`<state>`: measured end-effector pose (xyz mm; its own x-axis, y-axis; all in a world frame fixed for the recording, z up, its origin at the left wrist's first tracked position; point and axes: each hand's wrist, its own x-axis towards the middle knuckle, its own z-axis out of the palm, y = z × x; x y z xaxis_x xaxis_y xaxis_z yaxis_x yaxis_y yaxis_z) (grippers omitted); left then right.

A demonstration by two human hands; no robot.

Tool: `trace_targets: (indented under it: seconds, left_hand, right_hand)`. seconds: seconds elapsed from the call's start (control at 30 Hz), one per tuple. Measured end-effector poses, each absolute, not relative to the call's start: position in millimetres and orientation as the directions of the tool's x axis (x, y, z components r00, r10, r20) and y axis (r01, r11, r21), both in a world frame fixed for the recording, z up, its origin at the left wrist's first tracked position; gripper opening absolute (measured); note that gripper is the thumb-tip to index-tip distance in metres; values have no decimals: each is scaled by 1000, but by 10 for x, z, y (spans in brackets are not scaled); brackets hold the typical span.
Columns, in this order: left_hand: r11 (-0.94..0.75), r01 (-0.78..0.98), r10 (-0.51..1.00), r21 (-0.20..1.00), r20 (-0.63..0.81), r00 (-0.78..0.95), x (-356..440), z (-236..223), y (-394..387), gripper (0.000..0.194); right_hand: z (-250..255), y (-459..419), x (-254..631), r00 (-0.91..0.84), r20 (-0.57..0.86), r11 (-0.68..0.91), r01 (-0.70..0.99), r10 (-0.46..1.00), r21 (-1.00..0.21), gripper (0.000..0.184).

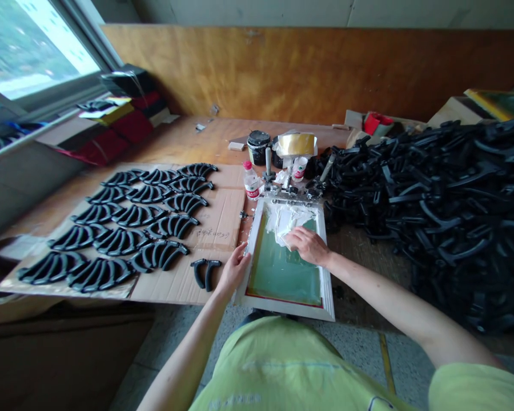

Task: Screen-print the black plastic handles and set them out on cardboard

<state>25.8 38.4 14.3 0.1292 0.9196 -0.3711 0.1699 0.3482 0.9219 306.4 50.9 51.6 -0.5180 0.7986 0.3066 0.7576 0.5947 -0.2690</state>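
Note:
A screen-printing frame (329,274) with a green mesh (282,279) lies in front of me, its far end by a metal hinge clamp (289,194). White ink (278,214) is smeared thickly over the far part of the mesh. My left hand (236,267) grips the frame's left side, fingers together at the edge. My right hand (307,244) is closed on a small white piece (286,237) and presses it against the mesh at the near edge of the ink. Whether that piece is a scraper or a rag, I cannot tell.
Rows of curved black plastic handles (120,240) lie on cardboard (175,285) at left; two (205,273) lie nearer me. A big heap of similar black parts (445,194) rises at right. Behind the frame stand a red-capped bottle (251,181), an ink tub (258,147) and gold tape (297,144).

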Motion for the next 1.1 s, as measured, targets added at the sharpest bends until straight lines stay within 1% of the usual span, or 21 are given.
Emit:
trace_targets:
  seconds: [0.07,0.13,0.17,0.23,0.27,0.3,0.33,0.4,0.47,0.5,0.57,0.63,0.73,0.77,0.83,0.9,0.93,0.97,1.03,1.07,1.1]
  left_hand:
    - [358,160,915,920,-380,135,265,200,381,70]
    - [372,146,908,917,-392,148,266,297,385,72]
    - [378,136,904,915,-397,156,261,365,389,74]
    - [380,113,901,918,-395,180,242,544,404,76]
    - [376,103,900,921,-390,195,233,652,416,74]
    - [368,98,901,925,-381,206,227,770,431,70]
    - [356,96,906,930,-368,208,229,892,453,65]
    - [315,83,926,945,-325,191,268,1138,521,57]
    - [225,5,961,974,-223,161,362,1364,633,57]
    - [168,-54,976,984,-158,149,425,1464,706,56]
    - [81,-166,988,983,-57,147,559,1624,869,54]
    - [59,-238,988,969,-23,153,674,1700,1012,53]
    - [91,-309,992,947,-60,109,775,1568,1043,54]
    - [148,-306,986,940,-116,122,795,1455,984,56]
    - [366,-229,920,902,-314,233,831,1167,771,60]
    - [595,-98,768,797,-529,363,861,872,492,63]
    - [661,-81,711,746,-587,387,865,747,357,61]
    - [708,-86,670,701,-628,395,854,643,242,55]
    - [761,-126,632,636,-683,365,743,487,96,41]
    - [774,-136,624,618,-707,333,627,422,70,37]
    - [779,-133,622,613,-731,279,465,352,71,36]
  right_hand:
    - [544,513,3087,-516,292,589,753,806,-295,20]
    - [647,657,3090,-443,284,520,793,850,-317,17]
    - [715,773,3089,-388,287,469,823,876,-319,20]
    - [852,1041,3120,-264,301,356,882,916,-310,39]
    - [910,1164,3170,-208,309,304,902,928,-306,48]
    - [955,1265,3252,-153,319,255,917,935,-308,54]
    - [982,1333,3365,-95,332,208,924,938,-321,54]
    - [971,1351,3658,64,358,85,918,932,-387,43]
    - [862,1223,3942,251,323,-79,883,912,-463,30]
    - [774,1121,4041,307,280,-141,862,909,-488,28]
    - [551,895,4101,318,184,-186,840,930,-510,25]
    - [324,706,3984,192,129,-98,847,973,-523,23]
    - [139,570,3643,-56,136,116,866,989,-487,26]
    - [140,551,3522,-108,144,163,872,984,-461,22]
    - [221,500,3276,-119,178,185,887,977,-423,10]
    - [346,391,3003,-123,240,215,886,963,-411,6]
    - [399,315,2858,-168,273,271,874,947,-403,8]
    - [435,234,2722,-252,297,356,851,921,-385,9]
    - [452,97,2554,-464,298,547,763,834,-345,13]
    - [440,57,2563,-533,283,602,726,798,-332,15]
    - [423,43,2653,-552,261,611,722,792,-325,16]
